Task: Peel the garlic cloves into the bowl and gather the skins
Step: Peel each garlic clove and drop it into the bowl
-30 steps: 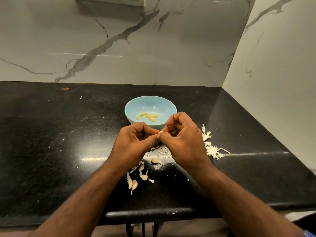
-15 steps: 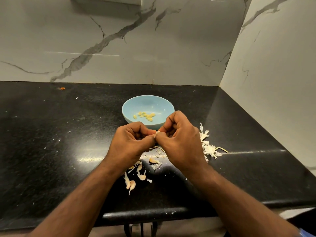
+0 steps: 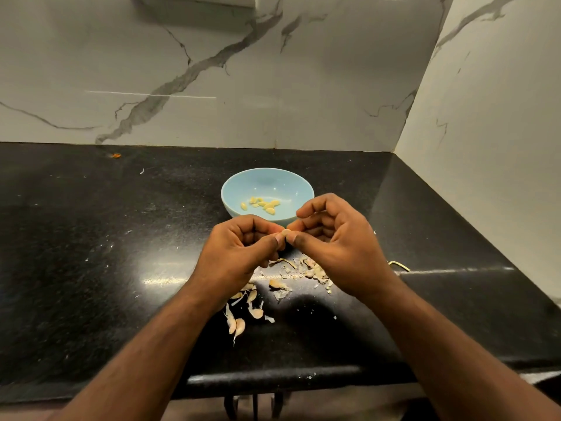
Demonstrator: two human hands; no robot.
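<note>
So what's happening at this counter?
A person is peeling garlic. Both hands, left hand and right hand, pinch one clove just in front of a blue bowl that already holds several peeled cloves. Loose skins and a few unpeeled cloves lie on the black counter below.

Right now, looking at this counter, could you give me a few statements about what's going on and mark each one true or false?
1. Both hands pinch one garlic clove between them. True: the left hand and the right hand meet on it, just in front of the bowl.
2. The bowl is empty. False: several peeled cloves lie in it.
3. The bowl is pale blue. True.
4. The loose skins are gathered in the bowl. False: they lie scattered on the black counter, under and near the hands.
5. Unpeeled cloves lie on the counter near the left wrist. True.
</note>
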